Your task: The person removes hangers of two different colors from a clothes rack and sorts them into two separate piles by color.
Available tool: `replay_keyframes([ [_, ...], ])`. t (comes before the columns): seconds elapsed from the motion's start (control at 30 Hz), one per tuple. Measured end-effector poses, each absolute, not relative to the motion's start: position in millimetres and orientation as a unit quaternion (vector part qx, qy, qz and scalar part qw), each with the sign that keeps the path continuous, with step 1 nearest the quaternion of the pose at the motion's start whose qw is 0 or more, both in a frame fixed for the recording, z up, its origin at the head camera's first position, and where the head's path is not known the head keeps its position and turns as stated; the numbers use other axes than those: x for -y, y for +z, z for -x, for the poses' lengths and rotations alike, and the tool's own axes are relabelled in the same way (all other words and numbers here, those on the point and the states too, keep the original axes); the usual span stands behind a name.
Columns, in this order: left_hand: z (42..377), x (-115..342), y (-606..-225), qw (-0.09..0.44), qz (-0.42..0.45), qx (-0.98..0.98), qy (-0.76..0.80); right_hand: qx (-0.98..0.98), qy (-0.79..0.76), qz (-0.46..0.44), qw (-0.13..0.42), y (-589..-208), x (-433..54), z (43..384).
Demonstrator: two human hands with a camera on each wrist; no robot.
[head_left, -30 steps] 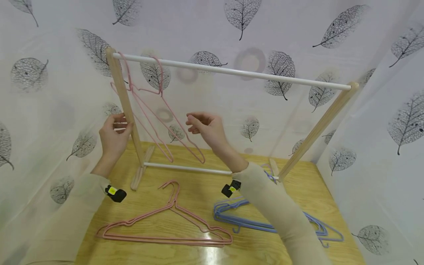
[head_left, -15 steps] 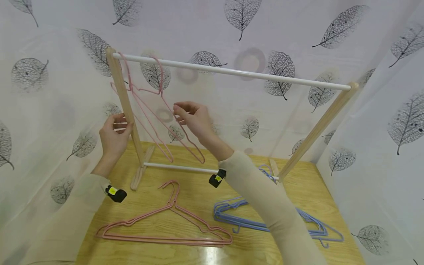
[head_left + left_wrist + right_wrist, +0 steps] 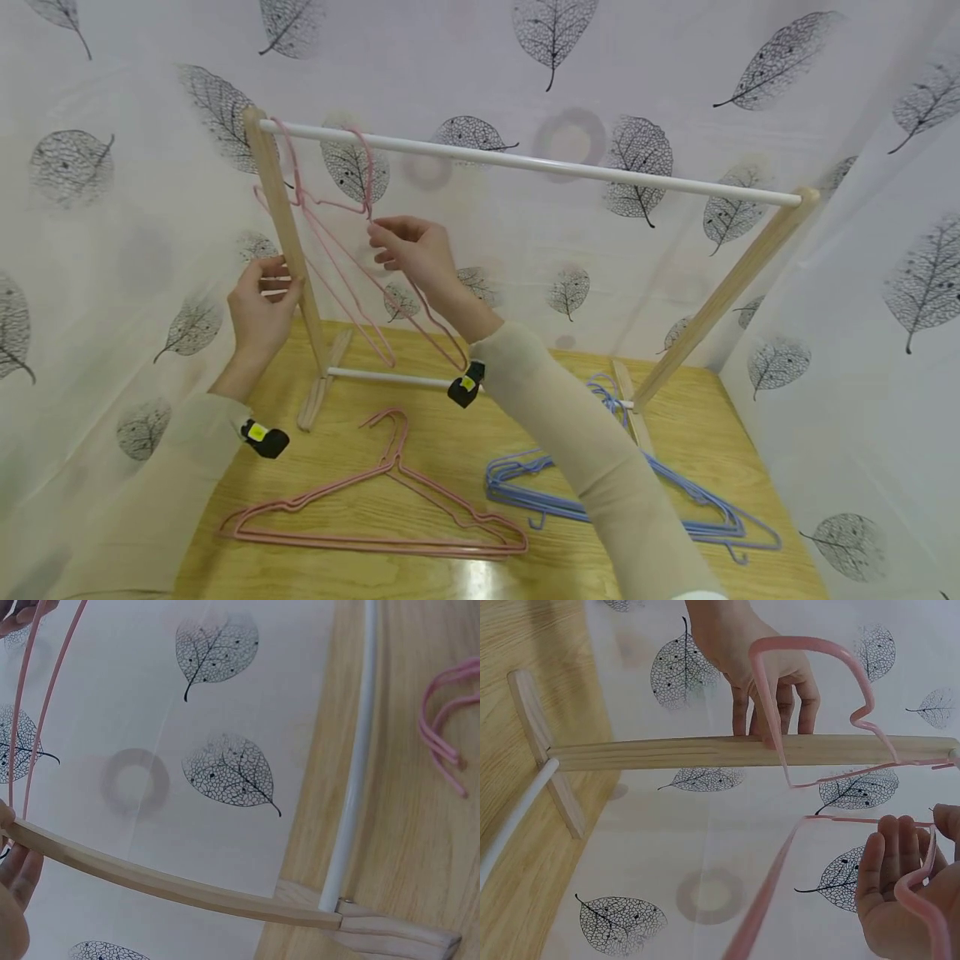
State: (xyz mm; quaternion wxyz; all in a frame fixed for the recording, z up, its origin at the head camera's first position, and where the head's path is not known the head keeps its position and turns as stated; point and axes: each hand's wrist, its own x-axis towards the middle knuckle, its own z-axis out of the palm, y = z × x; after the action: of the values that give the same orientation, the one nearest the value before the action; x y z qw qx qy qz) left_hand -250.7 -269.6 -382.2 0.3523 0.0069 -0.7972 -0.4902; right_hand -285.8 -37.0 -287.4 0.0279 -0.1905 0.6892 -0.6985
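Observation:
Two pink clothes hangers hang by their hooks from the white top rod (image 3: 525,162), near its left end. My right hand (image 3: 420,254) pinches the right one of these, a pink hanger (image 3: 370,171), just below its hook where the shoulder begins. In the right wrist view the fingers of the right hand (image 3: 900,889) are bent at that hanger's wire. The other pink hanger (image 3: 297,171) hangs beside the rack's left wooden post (image 3: 273,183). Around that post my left hand (image 3: 258,308) holds on at mid-height, thumb in front.
Several pink hangers (image 3: 360,546) lie stacked on the wooden table, front left. Several blue hangers (image 3: 547,505) lie to their right, partly behind my right forearm. A white lower bar (image 3: 390,377) joins the rack's feet; the right post (image 3: 723,296) slants. Leaf-patterned sheeting surrounds the table.
My right hand has moved left and up along the right hanging hanger, from beside it to its neck. The left hand has stayed on the post.

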Motion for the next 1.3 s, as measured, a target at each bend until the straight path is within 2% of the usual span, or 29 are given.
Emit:
replay_keyframes([
  [0.2, 250.1, 268.7, -381.3, 0.350, -0.005, 0.796, -0.493, -0.668, -0.716, 0.198, 0.045, -285.7, 41.0, 290.5],
  [0.63, 251.2, 268.0, -381.4, 0.350, -0.005, 0.797, -0.492, -0.683, -0.690, 0.233, -0.053, -274.3, 21.2, 286.7],
  [1.3, 250.9, 268.6, -382.1, 0.353, -0.013, 0.797, -0.490, -0.670, -0.699, 0.233, -0.091, -261.4, -47.5, 259.0],
])
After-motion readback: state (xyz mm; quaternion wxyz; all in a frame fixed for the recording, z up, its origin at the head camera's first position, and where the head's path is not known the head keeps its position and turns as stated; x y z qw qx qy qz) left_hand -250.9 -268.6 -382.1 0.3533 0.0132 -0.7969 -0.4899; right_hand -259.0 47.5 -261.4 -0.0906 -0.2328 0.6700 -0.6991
